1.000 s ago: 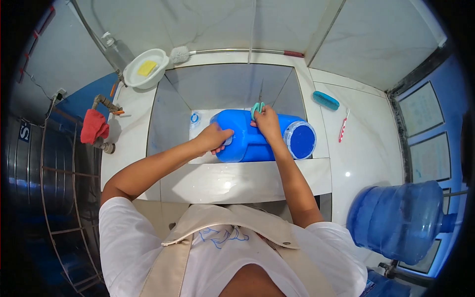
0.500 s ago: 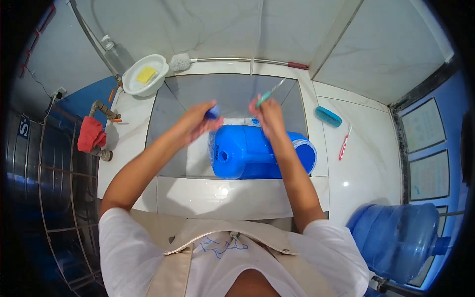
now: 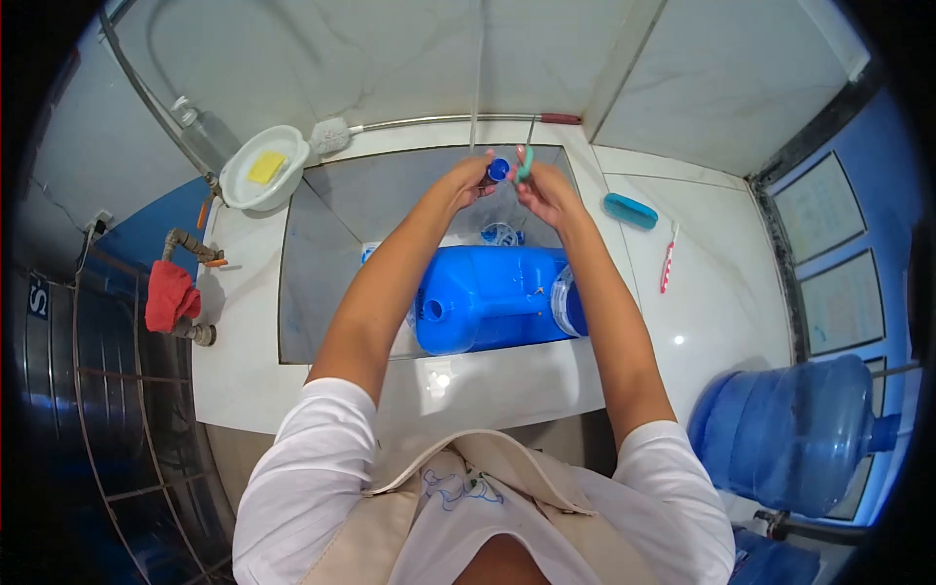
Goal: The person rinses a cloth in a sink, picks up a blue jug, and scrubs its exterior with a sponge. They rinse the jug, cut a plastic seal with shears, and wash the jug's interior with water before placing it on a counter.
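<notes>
Pale marbled tiles line the walls around a white tiled counter (image 3: 726,312), into which a grey rectangular basin (image 3: 336,187) is sunk; the basin serves to place everything else. Inside it, near its front edge, a large blue plastic jug (image 3: 483,292) lies on its side, its small round opening uncovered and its wide lid end toward the right, partly behind the right forearm.

Above the basin's far half, the left hand (image 3: 472,181) pinches a small round blue plastic cap (image 3: 499,170) in its fingertips, the hollow side showing. Just beside it, the right hand (image 3: 548,193) has its fingers closed around the teal handle of a thin-shafted tool (image 3: 525,166), whose shaft points toward the back wall. Whether tool and cap touch, I cannot tell.

Behind the basin lies a long metal-handled brush with a white head and red grip (image 3: 439,122). Off its far left corner stands a white plastic bowl (image 3: 294,177) holding a yellow sponge (image 3: 265,168). To its right rest an oblong teal scrubbing brush (image 3: 630,211) and a red-and-white toothbrush (image 3: 669,258); farther right and nearer the person is a big translucent blue water bottle (image 3: 780,429).
</notes>
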The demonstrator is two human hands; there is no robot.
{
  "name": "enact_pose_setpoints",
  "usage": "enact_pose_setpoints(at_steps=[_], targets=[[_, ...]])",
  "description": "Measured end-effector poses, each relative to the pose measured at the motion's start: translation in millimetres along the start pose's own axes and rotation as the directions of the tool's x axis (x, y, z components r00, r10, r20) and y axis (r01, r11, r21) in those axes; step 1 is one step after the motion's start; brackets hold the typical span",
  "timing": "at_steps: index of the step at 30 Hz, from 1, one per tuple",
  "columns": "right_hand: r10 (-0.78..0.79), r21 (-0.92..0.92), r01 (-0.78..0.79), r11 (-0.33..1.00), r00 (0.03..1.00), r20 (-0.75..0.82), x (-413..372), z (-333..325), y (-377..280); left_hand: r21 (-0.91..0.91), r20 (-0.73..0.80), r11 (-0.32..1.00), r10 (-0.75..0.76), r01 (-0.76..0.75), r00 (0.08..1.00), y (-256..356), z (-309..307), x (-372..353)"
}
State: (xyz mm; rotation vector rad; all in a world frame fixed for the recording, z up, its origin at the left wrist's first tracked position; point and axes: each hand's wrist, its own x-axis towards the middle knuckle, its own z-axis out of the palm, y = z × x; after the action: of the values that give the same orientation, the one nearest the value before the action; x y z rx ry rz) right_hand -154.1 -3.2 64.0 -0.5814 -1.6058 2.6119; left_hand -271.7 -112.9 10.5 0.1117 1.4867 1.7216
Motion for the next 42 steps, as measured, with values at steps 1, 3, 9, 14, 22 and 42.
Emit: enact_pose_setpoints(at_steps=[1,3,9,14,22,42], targets=[[-0.005,0.004,0.005,1.000,1.000,-0.010,-18,-7,0,-0.022,0.082,0.999,0.045,-0.043,0.996,6,5,-17],[0.109,-0.006,-0.109,0.994,0.990,0.094,-55,-14,10,-0.042,0.166,0.997,0.069,-0.063,0.984,2,10,-44],[0.163,0.301,-0.255,0.919,0.940,0.300,-123,20,34,0.212,0.205,0.858,0.429,-0.468,0.880,-8,10,-94],[0.116,0.418,-0.261,0.870,0.933,0.340,-144,38,40,0.062,0.135,0.842,0.524,-0.535,0.841,-13,6,-125],[0.072,0.468,-0.276,0.839,0.910,0.407,-158,64,47,-0.080,0.054,0.844,0.535,-0.531,0.843,-14,0,-151],[-0.850,-0.637,0.686,0.351,0.519,0.090,-116,67,42,-0.013,0.074,0.831,0.556,-0.557,0.828,-28,6,-181]])
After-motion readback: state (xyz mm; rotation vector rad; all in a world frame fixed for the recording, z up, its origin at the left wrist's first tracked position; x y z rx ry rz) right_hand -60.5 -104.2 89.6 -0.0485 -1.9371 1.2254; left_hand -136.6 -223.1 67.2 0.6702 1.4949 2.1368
